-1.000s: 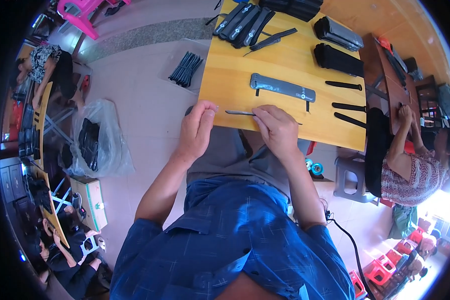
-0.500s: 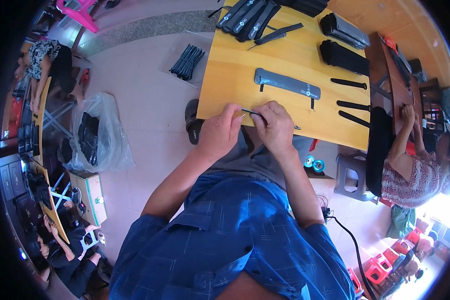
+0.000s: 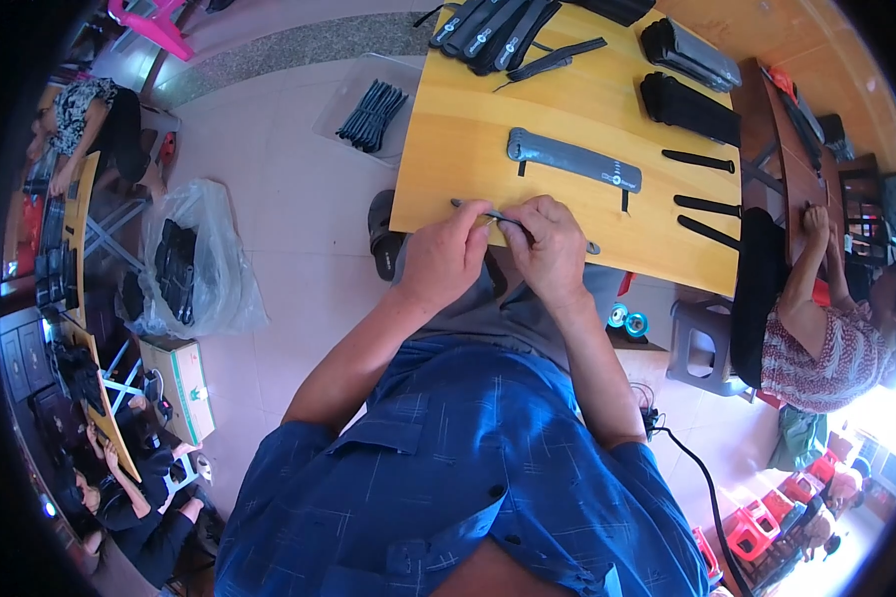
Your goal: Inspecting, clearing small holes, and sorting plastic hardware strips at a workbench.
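A thin dark strap [image 3: 499, 216] is pinched between my two hands above the near edge of the yellow table. My left hand [image 3: 446, 257] closes its thumb and fingers on it, with a short end sticking out past the fingertips. Curled around the other part, my right hand [image 3: 550, 251] has a rounded end showing beyond its outer side. Just beyond the hands lies a long grey padded sleeve [image 3: 572, 160] with short black tabs along its near side.
Black straps [image 3: 705, 204] lie by the table's [image 3: 448, 149] right edge, near stacked dark pads [image 3: 689, 107]. More grey sleeves [image 3: 488, 40] lie at the far end. A clear bin [image 3: 343, 149] of strap bundles stands left. Co-workers [image 3: 821, 343] sit at side tables.
More of the strap now sticks out past my left fingertips, and both hands have shifted slightly against it. The sleeve stays in place on the table.
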Tool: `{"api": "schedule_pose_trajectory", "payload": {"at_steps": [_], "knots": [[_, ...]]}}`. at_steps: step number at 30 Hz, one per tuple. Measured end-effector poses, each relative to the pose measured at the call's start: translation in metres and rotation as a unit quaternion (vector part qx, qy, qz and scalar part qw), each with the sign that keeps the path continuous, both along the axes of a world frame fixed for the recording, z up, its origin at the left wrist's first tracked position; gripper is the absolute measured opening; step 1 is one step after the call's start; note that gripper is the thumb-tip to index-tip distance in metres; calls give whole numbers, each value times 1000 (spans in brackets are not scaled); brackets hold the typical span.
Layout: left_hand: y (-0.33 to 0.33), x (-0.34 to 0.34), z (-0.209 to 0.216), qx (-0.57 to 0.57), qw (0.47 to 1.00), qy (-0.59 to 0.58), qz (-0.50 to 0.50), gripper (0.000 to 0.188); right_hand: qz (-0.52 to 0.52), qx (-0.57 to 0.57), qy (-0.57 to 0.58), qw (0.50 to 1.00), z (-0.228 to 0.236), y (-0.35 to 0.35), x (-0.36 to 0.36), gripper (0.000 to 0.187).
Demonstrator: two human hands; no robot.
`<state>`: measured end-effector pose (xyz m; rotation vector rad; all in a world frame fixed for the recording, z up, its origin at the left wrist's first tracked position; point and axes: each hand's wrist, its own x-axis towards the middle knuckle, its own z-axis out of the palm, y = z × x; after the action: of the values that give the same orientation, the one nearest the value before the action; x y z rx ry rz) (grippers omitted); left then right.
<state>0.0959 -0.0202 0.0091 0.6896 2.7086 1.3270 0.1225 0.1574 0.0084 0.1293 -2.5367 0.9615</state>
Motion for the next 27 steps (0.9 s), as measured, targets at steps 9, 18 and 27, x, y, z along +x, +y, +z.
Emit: {"api": "schedule_pose_trajectory", "payload": {"at_steps": [9,18,27], "knots": [[2,-3,-10,18,999,37,5,23,2,4,-5,1000,-2,0,1,12],[3,-9,-1,-4,999,-45,7,26,2,9,5,1000,-1,-1,1,10],[2,-15,7,-44,998,-50,11,26,15,31,11,999,0,-2,0,9]]}}
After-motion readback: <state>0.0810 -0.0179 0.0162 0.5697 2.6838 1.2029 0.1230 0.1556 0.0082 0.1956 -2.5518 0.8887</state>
